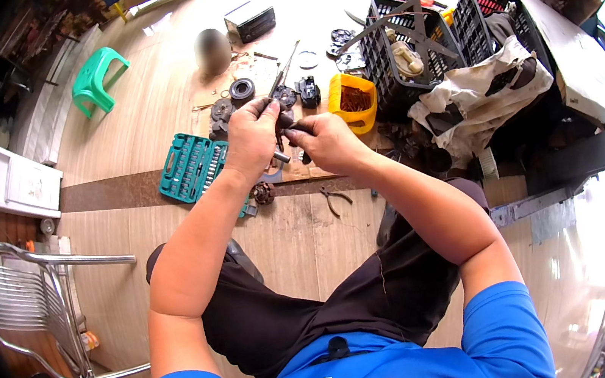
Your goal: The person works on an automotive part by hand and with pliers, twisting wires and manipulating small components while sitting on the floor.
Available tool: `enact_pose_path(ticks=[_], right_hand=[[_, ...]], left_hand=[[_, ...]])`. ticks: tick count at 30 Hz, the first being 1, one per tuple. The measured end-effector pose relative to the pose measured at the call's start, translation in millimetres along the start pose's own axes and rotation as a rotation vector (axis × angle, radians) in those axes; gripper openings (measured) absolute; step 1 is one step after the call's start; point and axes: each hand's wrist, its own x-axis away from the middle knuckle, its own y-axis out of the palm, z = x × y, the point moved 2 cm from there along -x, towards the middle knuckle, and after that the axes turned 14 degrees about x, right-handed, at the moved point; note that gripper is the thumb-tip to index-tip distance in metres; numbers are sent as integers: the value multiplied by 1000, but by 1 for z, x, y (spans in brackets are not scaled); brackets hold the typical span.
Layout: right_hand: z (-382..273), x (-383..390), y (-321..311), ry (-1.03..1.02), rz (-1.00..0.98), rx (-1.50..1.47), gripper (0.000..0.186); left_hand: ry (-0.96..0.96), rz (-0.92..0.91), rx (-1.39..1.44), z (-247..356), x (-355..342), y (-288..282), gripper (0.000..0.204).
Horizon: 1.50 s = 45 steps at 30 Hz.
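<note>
My left hand (253,136) is closed on a small dark part (282,120) in the middle of the view; its exact shape is hidden by the fingers. My right hand (320,139) is beside it, fingertips closed at the same dark piece. A long thin rod (287,61) reaches away behind my fingers. Around them lie dark round metal parts (222,113), a black ring (242,88), a black housing (309,92) and a metal cylinder (281,157) on cardboard. A teal socket set (181,167) is left of my hands; pliers (336,200) lie nearer me.
A yellow container (360,98) holds brown pieces. Black crates (391,62) and a pale cloth (475,97) crowd the right. A green stool (94,80), a white panel (7,178) and a metal chair (61,270) stand left. A dark box (251,21) is at the back.
</note>
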Motion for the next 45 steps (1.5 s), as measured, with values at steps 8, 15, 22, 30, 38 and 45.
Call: enact_pose_path(ticks=[8,15,22,30,38,45], right_hand=[[-4,1,-23,-363,459,271,15],[-7,5,-24,-367,426,409,14],[-9,7,-31,-457,549,494,19],[-8,5,-40,-481,619,851,24],[-7,4,-37,-446,564,879,25],[-3,2,-34,-497,572,856,30]], left_hand=[[-14,-13,-174,-10,-1,-7,21],[-22,-55,-201,-8,3,-1,20],[-25,-68,-248,-11,6,3,21],[13,-96,-327,-11,9,5,22],[-27,-91,-264,-12,10,4,23],[-26,-79,-270,-6,13,7,21]])
